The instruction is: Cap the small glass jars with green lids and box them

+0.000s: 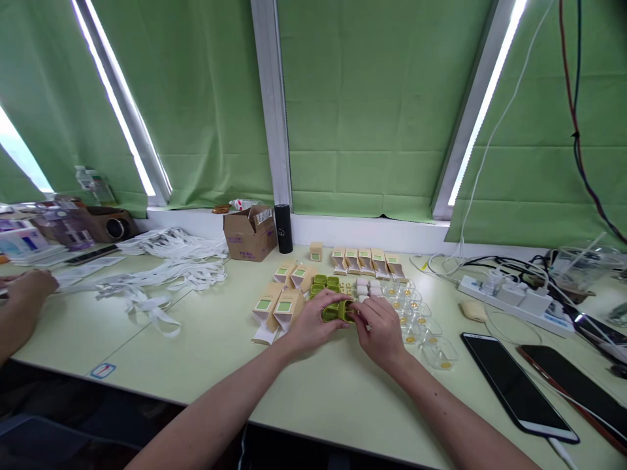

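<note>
Low over the table, my left hand [313, 321] is closed round a small olive-green plastic case [337, 311]. The fingers of my right hand [382, 328] are pinched together at the case's right end; whatever lies between them is hidden. Just behind my hands sit more green cases [319, 282], tiny yellowish pieces [345, 287] and white rounded pieces [368, 284]. Clear plastic covers [438, 352] with yellow spots stand in rows to the right. On the left are open small cardboard boxes [266, 305] with green labels.
More small boxes [365, 260] line up at the back, near a brown carton [251, 236] and a black cylinder [283, 228]. White straps [181, 251] lie left, near another person's hand [29, 287]. Phones [514, 385] and a power strip [514, 301] with cables occupy the right.
</note>
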Motion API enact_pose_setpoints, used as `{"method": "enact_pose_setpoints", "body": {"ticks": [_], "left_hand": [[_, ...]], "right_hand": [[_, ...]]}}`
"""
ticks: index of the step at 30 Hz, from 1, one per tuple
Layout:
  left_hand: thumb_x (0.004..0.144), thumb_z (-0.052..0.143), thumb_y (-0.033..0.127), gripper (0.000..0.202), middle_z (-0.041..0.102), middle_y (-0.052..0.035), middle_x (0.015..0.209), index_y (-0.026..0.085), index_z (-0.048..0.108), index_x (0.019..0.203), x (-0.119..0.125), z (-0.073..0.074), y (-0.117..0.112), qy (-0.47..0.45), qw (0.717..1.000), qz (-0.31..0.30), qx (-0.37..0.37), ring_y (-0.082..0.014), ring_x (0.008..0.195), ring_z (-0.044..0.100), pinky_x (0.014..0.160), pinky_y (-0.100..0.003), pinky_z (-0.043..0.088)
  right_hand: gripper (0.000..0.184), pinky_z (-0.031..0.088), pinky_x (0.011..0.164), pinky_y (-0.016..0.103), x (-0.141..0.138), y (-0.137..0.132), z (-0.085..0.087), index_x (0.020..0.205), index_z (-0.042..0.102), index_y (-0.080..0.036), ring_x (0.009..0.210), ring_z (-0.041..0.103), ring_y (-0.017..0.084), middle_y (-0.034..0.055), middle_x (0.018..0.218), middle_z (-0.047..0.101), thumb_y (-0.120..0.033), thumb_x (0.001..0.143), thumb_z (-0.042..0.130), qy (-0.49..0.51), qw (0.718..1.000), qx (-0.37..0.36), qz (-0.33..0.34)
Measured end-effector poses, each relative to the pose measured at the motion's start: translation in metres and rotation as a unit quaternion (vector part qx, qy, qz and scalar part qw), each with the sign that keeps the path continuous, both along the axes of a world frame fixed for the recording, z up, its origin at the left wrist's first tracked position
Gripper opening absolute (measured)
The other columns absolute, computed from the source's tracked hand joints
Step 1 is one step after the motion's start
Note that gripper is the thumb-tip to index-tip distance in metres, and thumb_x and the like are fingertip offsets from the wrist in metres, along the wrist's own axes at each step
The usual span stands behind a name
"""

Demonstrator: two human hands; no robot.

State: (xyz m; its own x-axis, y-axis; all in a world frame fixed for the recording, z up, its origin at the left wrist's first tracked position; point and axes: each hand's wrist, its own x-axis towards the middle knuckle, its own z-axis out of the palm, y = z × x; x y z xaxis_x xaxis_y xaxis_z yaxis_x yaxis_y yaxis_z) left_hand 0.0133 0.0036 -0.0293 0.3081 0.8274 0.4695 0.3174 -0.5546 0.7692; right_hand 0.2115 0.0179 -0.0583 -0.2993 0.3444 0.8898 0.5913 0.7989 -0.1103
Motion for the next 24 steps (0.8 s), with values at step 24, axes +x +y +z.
{"method": "enact_pose_setpoints", "body": {"ticks": [24], "left_hand": [[0.08, 0.083, 0.017, 0.05, 0.067, -0.0074, 0.114, 0.026, 0.074, 0.128, -0.005, 0.004, 0.002, -0.001, 1.0, 0.014, 0.028, -0.0237, 0.108, 0.065, 0.102, -0.041, 0.053]], "right_hand": [[0.037, 0.056, 0.075, 0.041, 0.013, 0.002, 0.004, 0.13, 0.062, -0.022, 0.088, 0.068, 0.025, 0.0095, 0.099, 0.073, -0.012, 0.095, 0.057, -0.006, 0.997, 0.001, 0.08]]}}
